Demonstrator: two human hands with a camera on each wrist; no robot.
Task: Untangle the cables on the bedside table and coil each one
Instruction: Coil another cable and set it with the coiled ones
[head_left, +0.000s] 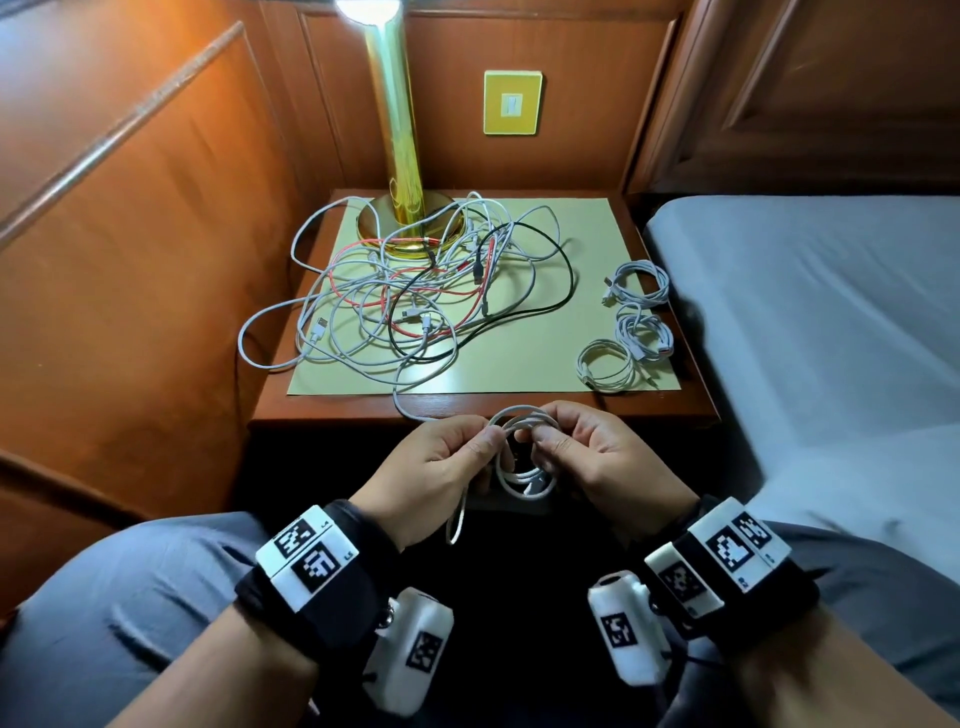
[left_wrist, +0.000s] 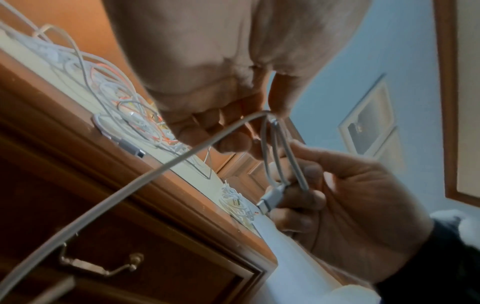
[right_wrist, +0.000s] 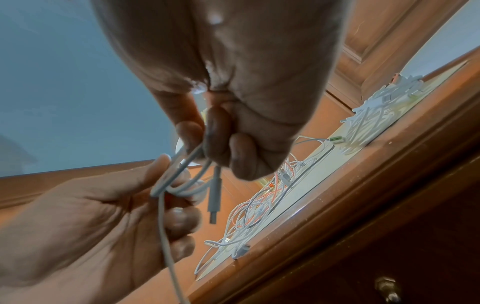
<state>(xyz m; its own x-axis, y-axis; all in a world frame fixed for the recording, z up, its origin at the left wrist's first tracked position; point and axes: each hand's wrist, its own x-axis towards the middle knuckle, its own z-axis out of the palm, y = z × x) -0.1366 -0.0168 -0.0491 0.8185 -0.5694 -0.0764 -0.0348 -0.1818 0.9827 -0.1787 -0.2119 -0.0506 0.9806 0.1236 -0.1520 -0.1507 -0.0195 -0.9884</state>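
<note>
In front of the bedside table (head_left: 519, 402) both hands hold a small white cable coil (head_left: 525, 470). My left hand (head_left: 480, 448) pinches its left side and my right hand (head_left: 546, 441) pinches the right. In the left wrist view the coil (left_wrist: 279, 156) hangs between the fingers with a USB plug (left_wrist: 270, 197) at the bottom. The right wrist view shows the plug (right_wrist: 214, 198) dangling under my right hand (right_wrist: 223, 148). The coil's free strand (head_left: 402, 405) runs back to the tangle of white, red and black cables (head_left: 415, 296).
Three coiled white cables (head_left: 640, 283) (head_left: 644, 332) (head_left: 605, 365) lie on the right side of the pale mat (head_left: 524, 343). A brass lamp (head_left: 400, 156) stands at the back, its base under the tangle. A bed (head_left: 805, 312) borders the right; a drawer handle (left_wrist: 98, 267) sits below.
</note>
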